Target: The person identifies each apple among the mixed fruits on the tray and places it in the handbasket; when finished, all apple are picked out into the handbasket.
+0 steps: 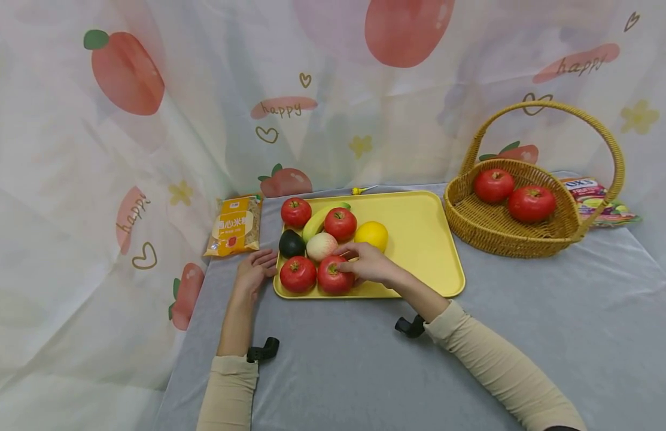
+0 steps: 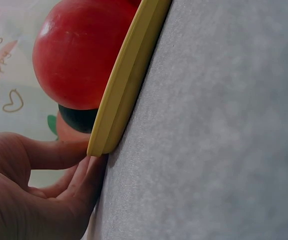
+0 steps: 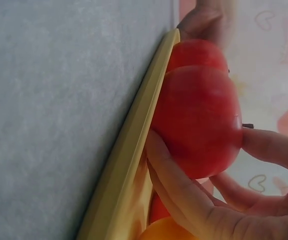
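Note:
A yellow tray point(image 1: 419, 239) holds several red apples, among them a front-left one point(image 1: 297, 275), and a banana point(image 1: 315, 222), a dark green avocado point(image 1: 292, 244), a pale peach-like fruit point(image 1: 321, 246) and a yellow fruit like a lemon point(image 1: 373, 234). My right hand point(image 1: 367, 261) grips the front apple point(image 3: 199, 120), its thumb and fingers spread round the fruit near the tray's front rim. At the left side, my left hand point(image 1: 255, 272) touches the tray's edge point(image 2: 126, 85) with fairly straight fingers; some fingertips are hidden behind the rim in the left wrist view.
A wicker basket point(image 1: 489, 238) with a tall handle stands right of the tray, with two red apples point(image 1: 532, 203) inside. Behind it lies a colourful packet point(image 1: 596, 200). An orange food bag point(image 1: 237, 225) lies at the left. A small yellow item point(image 1: 357, 191) lies behind the tray.

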The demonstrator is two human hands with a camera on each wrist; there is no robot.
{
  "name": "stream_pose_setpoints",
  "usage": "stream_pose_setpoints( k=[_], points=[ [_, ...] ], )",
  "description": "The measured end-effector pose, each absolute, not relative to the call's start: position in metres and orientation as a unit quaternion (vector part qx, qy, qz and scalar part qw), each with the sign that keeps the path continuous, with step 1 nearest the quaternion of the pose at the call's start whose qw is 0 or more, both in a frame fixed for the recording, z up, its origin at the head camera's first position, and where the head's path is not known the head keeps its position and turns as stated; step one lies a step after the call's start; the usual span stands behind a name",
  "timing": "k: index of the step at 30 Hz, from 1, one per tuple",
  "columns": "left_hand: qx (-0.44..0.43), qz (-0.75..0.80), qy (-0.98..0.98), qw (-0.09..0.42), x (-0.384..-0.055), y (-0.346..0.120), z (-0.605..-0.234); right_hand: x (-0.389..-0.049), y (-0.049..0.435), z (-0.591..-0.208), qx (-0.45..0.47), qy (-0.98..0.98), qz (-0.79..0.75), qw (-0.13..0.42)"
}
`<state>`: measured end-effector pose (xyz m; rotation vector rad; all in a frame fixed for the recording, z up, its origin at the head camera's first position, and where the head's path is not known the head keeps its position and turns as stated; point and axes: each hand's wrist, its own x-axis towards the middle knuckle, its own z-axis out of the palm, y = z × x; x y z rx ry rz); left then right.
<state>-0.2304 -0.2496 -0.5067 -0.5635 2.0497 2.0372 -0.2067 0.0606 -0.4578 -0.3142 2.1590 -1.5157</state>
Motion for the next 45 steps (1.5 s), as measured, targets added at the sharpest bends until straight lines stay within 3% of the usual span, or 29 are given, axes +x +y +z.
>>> stream_pose_setpoints(
  k=[20,45],
  points=[
    [-0.190,0.688,0.694,0.091,-0.229,-0.250,-0.506,-0.210,0.062,-0.454,-0.114,0.782,-0.568,0.229],
    [-0.191,0.687,0.695,0.095,-0.230,-0.248,-0.506,-0.218,0.097,-0.415,-0.115,0.726,-0.625,0.261]
  ],
)
